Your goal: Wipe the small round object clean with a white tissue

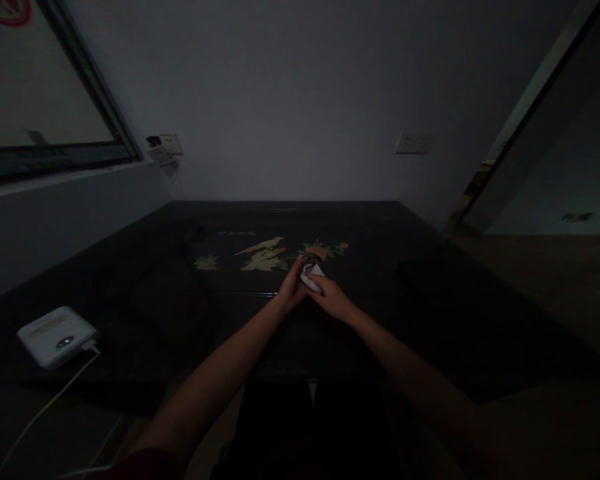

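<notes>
Both hands meet over the middle of a dark table (280, 347) in dim light. My left hand (291, 288) is closed around the side of a small round, dark, shiny object (311, 258), perhaps glass; its exact kind is hard to make out. My right hand (333, 300) pinches a white cloth or tissue (312, 279) and presses it against the near side of that object. The fingers partly hide both things. Behind the hands, the tabletop bears a picture of a yellow bird (263, 246) and flowers (315, 250).
A white box-shaped device (57, 335) with a white cable (50, 403) lies at the table's left edge. Wall sockets (414, 143) are on the pale wall behind, with a plug (160, 155) at the left one. A window (45, 87) is at upper left, a doorway at right.
</notes>
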A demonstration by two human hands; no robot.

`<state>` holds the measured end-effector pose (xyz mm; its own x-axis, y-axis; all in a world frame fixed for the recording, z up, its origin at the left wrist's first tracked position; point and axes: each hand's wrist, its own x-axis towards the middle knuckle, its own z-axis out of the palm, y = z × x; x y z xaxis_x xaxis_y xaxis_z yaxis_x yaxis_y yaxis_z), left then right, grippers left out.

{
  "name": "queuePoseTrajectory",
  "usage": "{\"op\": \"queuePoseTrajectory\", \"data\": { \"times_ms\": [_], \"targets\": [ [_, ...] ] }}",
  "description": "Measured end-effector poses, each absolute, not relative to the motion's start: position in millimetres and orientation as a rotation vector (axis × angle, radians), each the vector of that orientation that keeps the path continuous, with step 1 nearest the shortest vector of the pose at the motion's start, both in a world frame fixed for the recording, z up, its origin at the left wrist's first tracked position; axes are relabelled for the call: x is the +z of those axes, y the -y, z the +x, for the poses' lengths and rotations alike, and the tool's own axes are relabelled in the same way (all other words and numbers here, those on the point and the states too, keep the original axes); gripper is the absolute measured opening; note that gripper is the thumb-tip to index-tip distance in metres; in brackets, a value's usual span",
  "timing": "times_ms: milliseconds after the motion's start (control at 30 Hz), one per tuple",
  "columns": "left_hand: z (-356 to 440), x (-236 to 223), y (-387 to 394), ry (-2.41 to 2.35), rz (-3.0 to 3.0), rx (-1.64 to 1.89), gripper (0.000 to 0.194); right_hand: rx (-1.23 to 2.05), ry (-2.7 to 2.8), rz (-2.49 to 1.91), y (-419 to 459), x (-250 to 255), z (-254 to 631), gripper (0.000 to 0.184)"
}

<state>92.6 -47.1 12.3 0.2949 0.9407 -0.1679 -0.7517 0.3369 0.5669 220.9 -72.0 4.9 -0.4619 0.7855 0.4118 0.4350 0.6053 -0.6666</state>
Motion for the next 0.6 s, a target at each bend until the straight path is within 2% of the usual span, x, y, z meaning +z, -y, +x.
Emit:
{"op": "queuePoseTrajectory", "data": {
  "times_ms": [133, 267, 500, 600],
  "targets": [
    [95.7, 8.8, 46.0, -0.528, 0.463, 1.240, 0.030, 0.514, 2.241, -0.998, 71.2, 14.3, 229.8, 0.034],
    [97.7, 7.6, 47.2, -0.582, 0.537, 1.287, 0.018, 0.326, 2.391, -1.071, 70.5, 22.7, 238.8, 0.040],
    [94.1, 2.1, 42.0, -0.661, 0.642, 1.357, 0.031, -0.005, 2.559, -1.143, 73.8, 29.2, 239.2, 0.054],
    [91.1, -2.5, 37.0, -0.658, 0.665, 1.340, 0.034, -0.079, 2.587, -1.145, 75.8, 30.0, 236.2, 0.054]
  ]
}}
